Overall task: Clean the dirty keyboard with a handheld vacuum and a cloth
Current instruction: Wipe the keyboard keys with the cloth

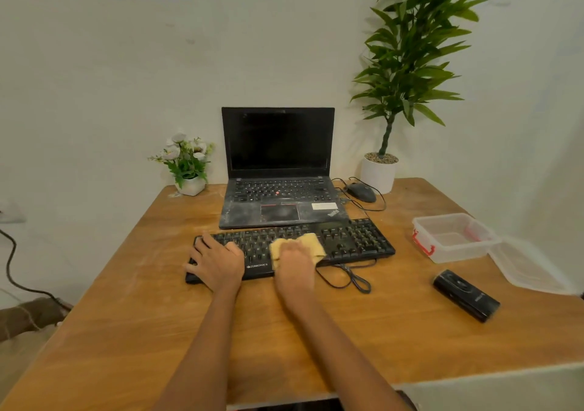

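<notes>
Centrally on the surface (132, 309): keyboard (354, 240). Left hand (218, 262) lies flat, fingers spread, on its 9 o'clock end. Right hand (295, 260) presses yellow cloth (311, 243) onto the middle keys. Handheld vacuum (466, 295) at 3 o'clock, well apart.

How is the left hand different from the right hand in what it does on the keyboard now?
The left hand rests bare on the left end of the keyboard, fingers spread; the right hand lies over the yellow cloth near the middle. The left hand touches keys directly; the right hand touches cloth. Both lie flat on the same keyboard.
</notes>
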